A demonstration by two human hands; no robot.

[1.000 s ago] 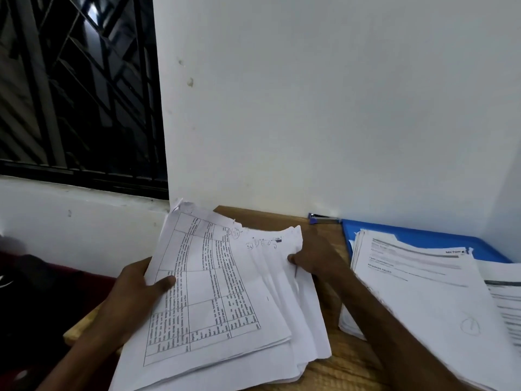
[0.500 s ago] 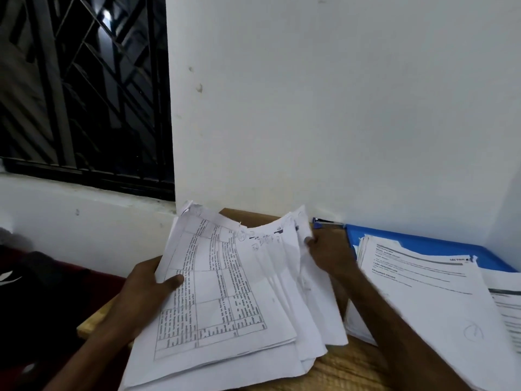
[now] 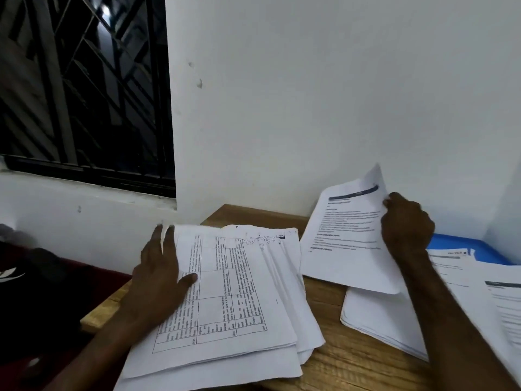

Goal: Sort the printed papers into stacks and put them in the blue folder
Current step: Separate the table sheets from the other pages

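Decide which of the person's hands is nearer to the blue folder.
Right. The right hand grips a sheet just beside the blue folder; the left hand rests on the paper stack, across the desk from it.

the wooden tabletop (image 3: 327, 300) carries a fanned pile of printed papers (image 3: 225, 306), a second stack (image 3: 377, 320) beside it, and a blue folder (image 3: 456, 246).

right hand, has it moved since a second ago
Yes. The right hand has quit the edge of the left stack and gone right, toward the blue folder, now pinching a sheet raised over the right stack.
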